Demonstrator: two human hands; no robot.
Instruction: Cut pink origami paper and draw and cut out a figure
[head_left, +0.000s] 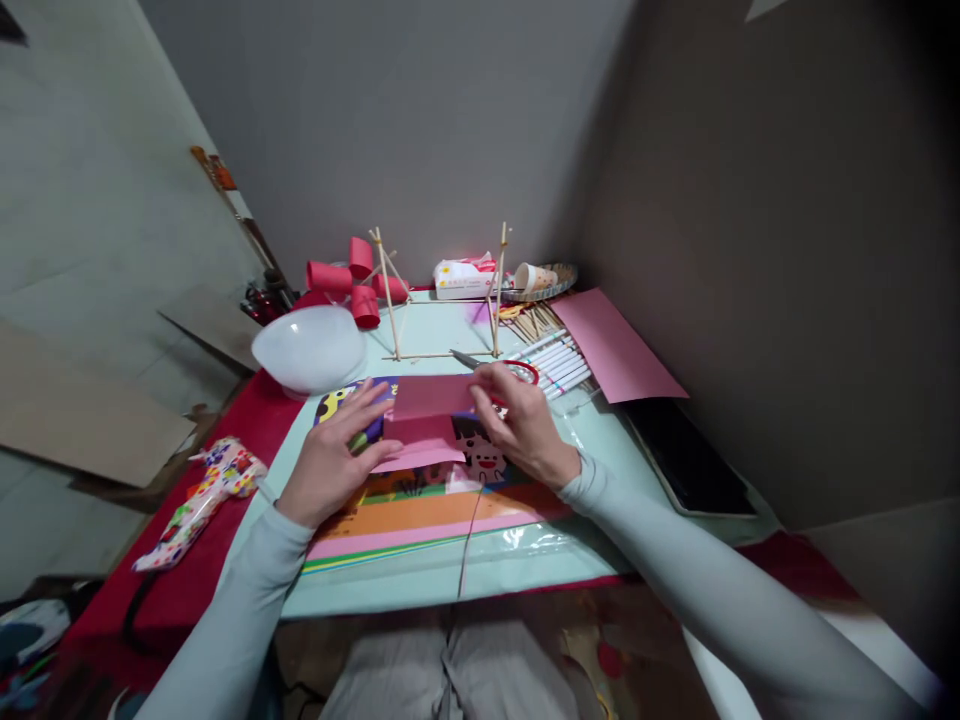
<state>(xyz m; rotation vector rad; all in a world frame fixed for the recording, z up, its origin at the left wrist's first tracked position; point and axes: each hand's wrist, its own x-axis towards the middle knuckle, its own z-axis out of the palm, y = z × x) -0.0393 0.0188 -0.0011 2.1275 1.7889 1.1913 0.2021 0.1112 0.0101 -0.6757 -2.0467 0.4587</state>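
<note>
A folded pink paper lies on a stack of coloured paper sheets in the middle of the table. My left hand presses on its left edge with fingers spread. My right hand pinches the upper right corner of the raised fold. Just beyond my right hand lie red-handled scissors. Both sleeves are light grey.
A wooden stick frame stands behind, with red paper cups on it. A white bowl-shaped lamp sits left. White markers, a pink sheet, a dark tablet, a tissue pack and a patterned glue gun surround the work.
</note>
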